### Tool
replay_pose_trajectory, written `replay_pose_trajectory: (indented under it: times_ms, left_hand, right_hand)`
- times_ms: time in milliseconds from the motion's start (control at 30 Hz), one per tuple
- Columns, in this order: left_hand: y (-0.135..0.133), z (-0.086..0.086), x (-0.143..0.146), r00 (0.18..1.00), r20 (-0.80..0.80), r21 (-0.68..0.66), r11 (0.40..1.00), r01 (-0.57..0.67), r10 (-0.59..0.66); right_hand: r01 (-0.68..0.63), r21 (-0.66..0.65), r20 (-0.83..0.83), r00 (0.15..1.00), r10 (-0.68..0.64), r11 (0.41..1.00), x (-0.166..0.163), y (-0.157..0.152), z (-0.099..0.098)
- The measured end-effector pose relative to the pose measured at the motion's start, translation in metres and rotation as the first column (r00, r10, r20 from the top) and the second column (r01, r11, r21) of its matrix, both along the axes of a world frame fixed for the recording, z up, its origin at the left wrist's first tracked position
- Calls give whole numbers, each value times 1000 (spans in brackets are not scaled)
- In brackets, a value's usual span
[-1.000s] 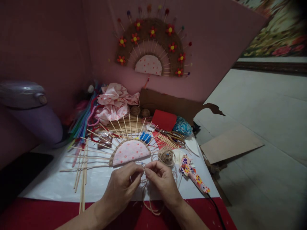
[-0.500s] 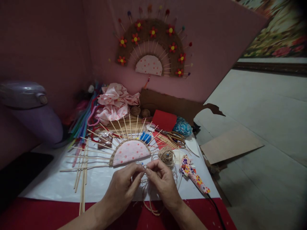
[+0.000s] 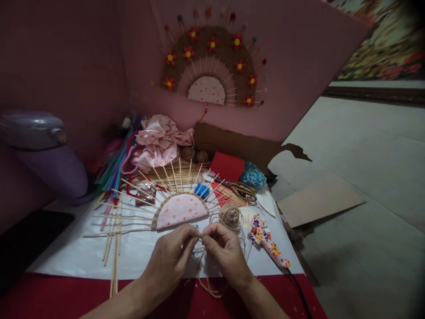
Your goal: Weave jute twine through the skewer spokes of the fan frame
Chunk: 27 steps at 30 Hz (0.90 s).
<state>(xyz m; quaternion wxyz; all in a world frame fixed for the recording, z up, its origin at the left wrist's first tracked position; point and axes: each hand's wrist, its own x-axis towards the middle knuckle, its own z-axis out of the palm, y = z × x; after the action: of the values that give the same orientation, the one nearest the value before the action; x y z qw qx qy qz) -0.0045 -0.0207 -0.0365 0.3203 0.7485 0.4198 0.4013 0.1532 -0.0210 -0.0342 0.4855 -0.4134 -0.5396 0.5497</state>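
Note:
My left hand [image 3: 174, 251] and my right hand [image 3: 224, 250] meet fingertip to fingertip, both pinched on a strand of jute twine [image 3: 207, 287] whose loose loops hang below and between them. The pinched part is mostly hidden by my fingers. Just beyond my right hand lies the ball of jute twine [image 3: 230, 215]. Ahead of my left hand rests a half-round piece covered in dotted pink cloth [image 3: 181, 212], with a twine-trimmed curved edge and thin wooden sticks fanning outward from it.
A flower-patterned glue gun [image 3: 268, 241] lies to the right, its cord running off the front. Scissors [image 3: 241, 189], blue yarn [image 3: 253, 175], red paper [image 3: 227, 166] and crumpled pink cloth [image 3: 159, 139] are behind. Loose sticks [image 3: 115, 257] lie at left. A finished-looking half-round decoration [image 3: 212, 44] hangs on the wall.
My hands stay together over the same spot, with only slight shifts of the fingers. Nothing else has visibly moved.

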Motion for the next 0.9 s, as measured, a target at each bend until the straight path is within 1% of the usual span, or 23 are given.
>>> replay_pose_trajectory:
  times_ms: [200,267,300,400,467,533,600,633,667,700,733,800,867,900]
  left_hand:
    - [0,4,0,1000,13,-45,999,-28,28]
    - [1,7,0,998,56,-128,992,-23,30]
    - [2,8,-1,995,89,-188,982,-15,32]
    - [6,8,-1,980,196,-350,936,28,44]
    - [8,5,-1,971,232,-393,919,38,59]
    - [8,1,0,970,230,-392,920,18,79]
    - [7,0,2,975,200,-359,933,-16,93]
    - [5,0,2,980,175,-330,943,-29,91]
    - [4,0,3,986,142,-293,955,-39,84]
    - [2,1,3,992,104,-245,968,-47,74]
    - [0,2,3,996,62,-189,981,-48,61]
    - [-2,3,3,999,-25,-57,998,-30,29]
    - [-4,2,2,994,-107,89,996,8,1]
    - [-4,1,1,989,-147,157,987,25,-2]
  right_hand:
    - [-19,80,66,998,14,997,3,0,2]
    - [-63,131,126,991,46,989,5,-1,5]
    - [-87,164,185,981,56,983,6,-2,6]
    - [-170,291,426,904,32,942,8,-4,11]
    - [-236,381,564,826,-22,894,9,-4,11]
    - [-298,449,661,745,-88,842,8,-5,9]
    - [-336,493,723,672,-163,802,6,-6,6]
    - [-337,506,737,647,-195,794,5,-7,4]
    - [-320,512,737,640,-217,797,4,-8,2]
    - [-289,511,724,652,-224,810,3,-8,1]
    - [-250,495,704,677,-215,832,2,-9,1]
    - [-150,417,635,753,-169,896,0,-10,1]
    - [-56,271,526,845,-99,961,-1,-9,1]
    - [-22,184,454,889,-65,983,-1,-8,1]
